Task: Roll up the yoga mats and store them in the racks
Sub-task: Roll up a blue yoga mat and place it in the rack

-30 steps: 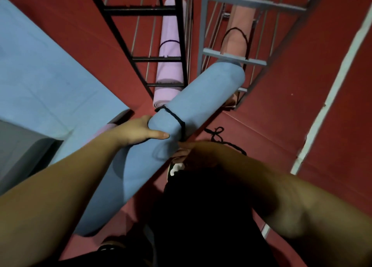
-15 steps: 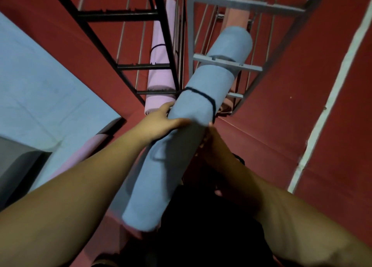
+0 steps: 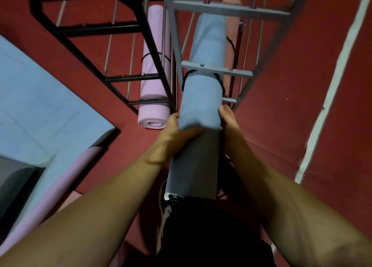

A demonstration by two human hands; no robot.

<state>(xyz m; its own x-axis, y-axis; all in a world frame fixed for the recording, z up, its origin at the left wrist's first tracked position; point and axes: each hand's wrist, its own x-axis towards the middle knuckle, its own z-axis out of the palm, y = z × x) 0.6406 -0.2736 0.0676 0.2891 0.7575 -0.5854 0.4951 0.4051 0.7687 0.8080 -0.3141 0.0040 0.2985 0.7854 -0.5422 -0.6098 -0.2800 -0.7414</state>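
Observation:
A rolled blue yoga mat (image 3: 201, 97), tied with a black cord, runs lengthwise into the grey rack (image 3: 216, 70), its far half under the rack's crossbars. My left hand (image 3: 173, 137) grips the roll from the left, thumb across its top. My right hand (image 3: 228, 118) holds its right side, fingers mostly hidden behind the roll. A salmon rolled mat (image 3: 232, 31) lies in the same rack to the right of the blue one. A pink rolled mat (image 3: 154, 81) lies in the black rack (image 3: 96, 28).
An unrolled blue mat (image 3: 40, 105) lies on the red floor at the left, with a pink mat (image 3: 60, 184) and a grey mat (image 3: 12, 178) beside it. A white floor line (image 3: 330, 89) runs on the right. My shoe (image 3: 166, 204) is below the roll.
The blue roll has swung to line up with the grey rack and slid further in. Both hands moved forward with it, and the right hand came from under it to its right side.

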